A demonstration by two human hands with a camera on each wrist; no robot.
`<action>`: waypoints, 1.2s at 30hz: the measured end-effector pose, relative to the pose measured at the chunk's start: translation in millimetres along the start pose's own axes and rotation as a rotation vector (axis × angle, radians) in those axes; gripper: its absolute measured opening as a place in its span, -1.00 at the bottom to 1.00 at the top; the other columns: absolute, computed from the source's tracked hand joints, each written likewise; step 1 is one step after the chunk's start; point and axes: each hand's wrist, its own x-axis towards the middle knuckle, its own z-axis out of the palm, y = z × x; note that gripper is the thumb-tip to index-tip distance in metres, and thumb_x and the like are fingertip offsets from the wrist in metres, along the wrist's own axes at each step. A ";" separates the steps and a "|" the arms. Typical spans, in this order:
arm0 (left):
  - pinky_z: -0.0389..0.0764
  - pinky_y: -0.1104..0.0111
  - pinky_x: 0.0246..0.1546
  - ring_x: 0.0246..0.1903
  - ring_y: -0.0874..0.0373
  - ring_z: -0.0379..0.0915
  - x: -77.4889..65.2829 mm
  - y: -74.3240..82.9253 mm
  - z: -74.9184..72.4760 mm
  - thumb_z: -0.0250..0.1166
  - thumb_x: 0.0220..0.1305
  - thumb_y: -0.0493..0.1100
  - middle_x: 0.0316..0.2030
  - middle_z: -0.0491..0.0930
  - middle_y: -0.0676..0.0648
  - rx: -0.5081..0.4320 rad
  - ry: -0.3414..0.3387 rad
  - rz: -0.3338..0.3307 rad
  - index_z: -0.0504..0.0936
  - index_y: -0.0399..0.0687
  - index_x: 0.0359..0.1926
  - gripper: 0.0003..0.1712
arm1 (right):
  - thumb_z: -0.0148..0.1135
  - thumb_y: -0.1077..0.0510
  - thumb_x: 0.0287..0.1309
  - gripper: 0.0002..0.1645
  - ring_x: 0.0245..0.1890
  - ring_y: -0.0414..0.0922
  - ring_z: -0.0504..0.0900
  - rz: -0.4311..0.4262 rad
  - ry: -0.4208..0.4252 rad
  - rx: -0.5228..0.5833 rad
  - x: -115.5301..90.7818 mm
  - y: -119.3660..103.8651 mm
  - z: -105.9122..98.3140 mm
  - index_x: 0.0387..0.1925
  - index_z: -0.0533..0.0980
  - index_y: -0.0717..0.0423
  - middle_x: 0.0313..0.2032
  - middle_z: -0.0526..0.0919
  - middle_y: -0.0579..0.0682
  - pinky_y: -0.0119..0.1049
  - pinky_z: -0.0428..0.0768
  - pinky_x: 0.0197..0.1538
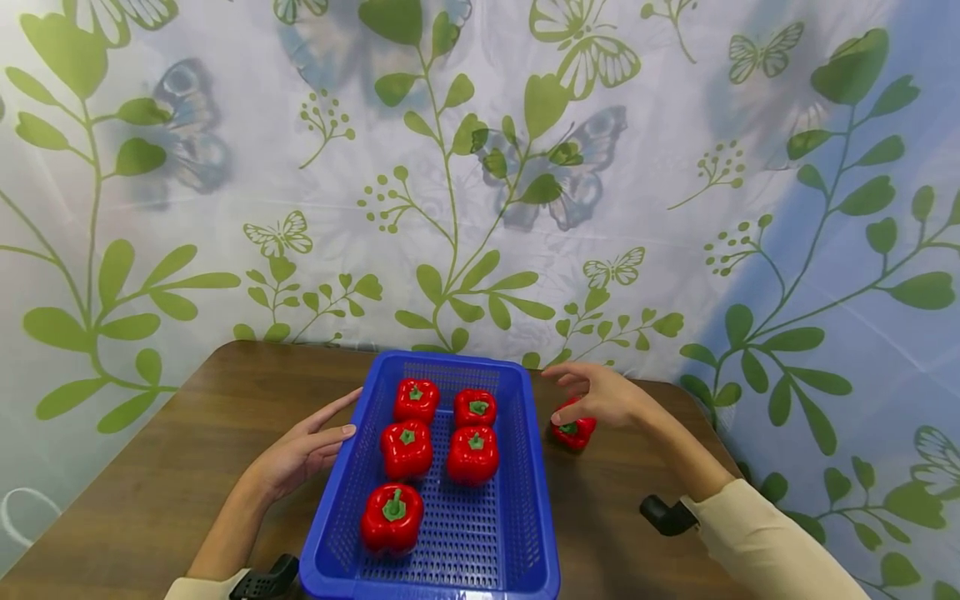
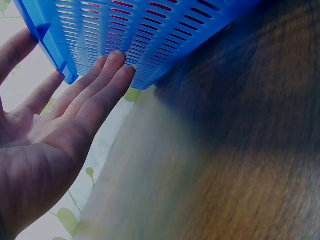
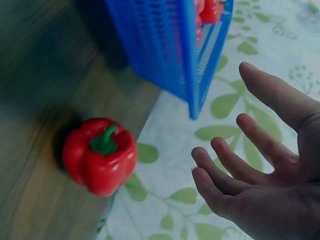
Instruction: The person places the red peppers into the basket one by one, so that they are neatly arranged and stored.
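A blue plastic basket [image 1: 542, 500] with slotted walls stands on the table, and several red bell peppers [image 1: 406, 450] with green stems sit inside it. My left hand [image 1: 296, 458] rests its fingertips against the basket's left side, fingers fairly straight, as the left wrist view also shows. My right hand [image 1: 603, 398] hovers above a single red bell pepper [image 3: 100, 156] lying on the table to the right of the basket. In the right wrist view its fingers are spread and loosely bent, holding nothing, with a gap between them and that pepper.
The brown wooden table [image 1: 187, 450] runs under the basket and ends at a hanging cloth [image 1: 337, 192] printed with leaves and butterflies. Dark wrist-worn devices [image 1: 666, 515] sit at both sleeve cuffs. The basket's front right floor shows bare slotted plastic.
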 end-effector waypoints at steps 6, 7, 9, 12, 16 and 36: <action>0.62 0.20 0.20 0.28 -0.09 0.53 4.1 0.8 -3.4 0.00 0.59 -0.14 0.48 0.24 -0.34 0.005 -0.002 0.000 -0.05 0.19 0.63 -0.27 | 0.50 0.05 0.10 -0.23 0.32 0.33 0.46 0.023 0.048 -0.015 5.9 19.3 -2.3 0.34 0.44 0.04 0.36 0.41 0.32 0.18 0.60 0.19; 0.62 0.20 0.20 0.27 -0.09 0.53 4.6 1.0 -4.0 0.00 0.59 -0.14 0.48 0.24 -0.34 0.008 -0.002 0.000 -0.05 0.19 0.63 -0.27 | 0.51 0.06 0.09 -0.23 0.33 0.32 0.46 0.026 0.058 -0.020 7.0 22.0 -1.9 0.33 0.44 0.05 0.36 0.42 0.31 0.19 0.58 0.21; 0.62 0.21 0.19 0.26 -0.06 0.54 5.3 1.4 -5.1 0.01 0.58 -0.13 0.48 0.25 -0.33 0.010 0.004 -0.005 -0.04 0.20 0.63 -0.27 | 0.51 0.08 0.09 -0.22 0.34 0.33 0.44 0.019 0.065 -0.031 8.9 26.9 -0.9 0.33 0.44 0.08 0.36 0.42 0.33 0.21 0.54 0.24; 0.62 0.21 0.19 0.26 -0.04 0.55 6.3 2.0 -6.3 0.01 0.58 -0.13 0.47 0.27 -0.32 0.011 0.006 -0.011 -0.04 0.20 0.63 -0.27 | 0.54 0.10 0.05 -0.20 0.34 0.31 0.44 0.030 0.078 -0.050 11.5 33.8 1.8 0.33 0.45 0.08 0.35 0.44 0.32 0.20 0.55 0.24; 0.62 0.19 0.19 0.24 -0.04 0.56 7.5 2.2 -7.7 0.02 0.57 -0.14 0.45 0.31 -0.29 0.004 0.012 -0.020 -0.03 0.20 0.63 -0.27 | 0.56 0.10 0.01 -0.17 0.33 0.31 0.45 0.049 0.081 -0.071 15.8 42.1 6.1 0.34 0.45 0.03 0.35 0.44 0.32 0.19 0.58 0.20; 0.62 0.22 0.19 0.25 -0.05 0.55 7.8 3.3 -10.2 -0.01 0.58 -0.15 0.44 0.33 -0.30 0.013 -0.020 0.003 -0.07 0.14 0.64 -0.26 | 0.56 0.17 -0.09 -0.21 0.20 0.22 0.56 0.035 0.128 -0.132 24.8 70.7 24.7 0.26 0.52 -0.09 0.19 0.62 0.16 0.23 0.58 0.13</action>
